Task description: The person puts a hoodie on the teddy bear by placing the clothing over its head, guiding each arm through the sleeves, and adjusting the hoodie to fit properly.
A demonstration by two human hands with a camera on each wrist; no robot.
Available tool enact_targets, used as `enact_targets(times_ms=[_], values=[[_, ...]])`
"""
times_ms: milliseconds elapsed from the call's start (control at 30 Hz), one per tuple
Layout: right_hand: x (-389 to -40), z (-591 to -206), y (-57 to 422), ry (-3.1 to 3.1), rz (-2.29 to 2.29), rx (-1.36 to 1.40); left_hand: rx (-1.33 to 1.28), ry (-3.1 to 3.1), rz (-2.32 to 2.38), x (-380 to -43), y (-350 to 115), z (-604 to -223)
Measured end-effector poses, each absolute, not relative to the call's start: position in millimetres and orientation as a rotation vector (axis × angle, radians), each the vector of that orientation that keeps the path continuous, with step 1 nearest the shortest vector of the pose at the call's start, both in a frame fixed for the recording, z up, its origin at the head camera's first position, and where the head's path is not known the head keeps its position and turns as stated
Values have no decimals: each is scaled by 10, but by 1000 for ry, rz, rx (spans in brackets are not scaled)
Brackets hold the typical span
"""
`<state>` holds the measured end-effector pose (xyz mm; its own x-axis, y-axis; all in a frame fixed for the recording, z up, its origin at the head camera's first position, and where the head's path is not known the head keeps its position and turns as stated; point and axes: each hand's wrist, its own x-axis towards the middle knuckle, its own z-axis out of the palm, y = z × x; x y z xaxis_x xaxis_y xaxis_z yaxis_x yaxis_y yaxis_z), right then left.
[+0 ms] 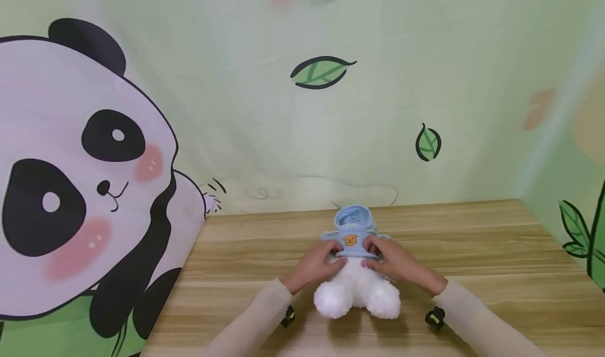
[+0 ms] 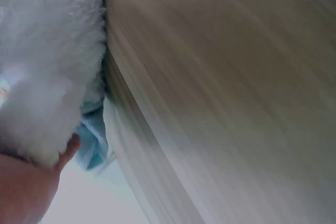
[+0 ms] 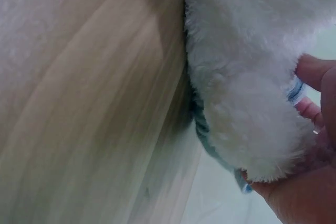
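A white plush toy [image 1: 356,283] lies on its back on the table, its two round feet toward me. Its upper part is inside a small light blue hoodie [image 1: 353,248] with a brown animal patch on the chest. No toy head shows in the hood's opening. My left hand [image 1: 314,265] pinches the hoodie's hem on the left side, and my right hand [image 1: 396,260] does the same on the right. In the left wrist view, white fur [image 2: 50,45] hides most of that hand. The right wrist view shows fingers beside the fur [image 3: 247,103] and some blue cloth.
The wood-grain table [image 1: 472,252] runs back to a pale green wall cloth [image 1: 236,110] printed with a large panda [image 1: 71,136] and leaves. A dark wrist device [image 1: 435,318] hangs under the right sleeve, another [image 1: 288,316] under the left.
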<state>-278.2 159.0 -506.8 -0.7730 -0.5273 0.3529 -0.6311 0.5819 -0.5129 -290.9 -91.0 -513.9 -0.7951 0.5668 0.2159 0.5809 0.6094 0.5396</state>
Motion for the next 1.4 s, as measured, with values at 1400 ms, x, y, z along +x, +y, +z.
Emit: enact_targets(times_ms=[1400], values=[[-2712, -5110, 1574, -2629, 971, 893, -978, -2649, -1325, -2832, -846, -5163]])
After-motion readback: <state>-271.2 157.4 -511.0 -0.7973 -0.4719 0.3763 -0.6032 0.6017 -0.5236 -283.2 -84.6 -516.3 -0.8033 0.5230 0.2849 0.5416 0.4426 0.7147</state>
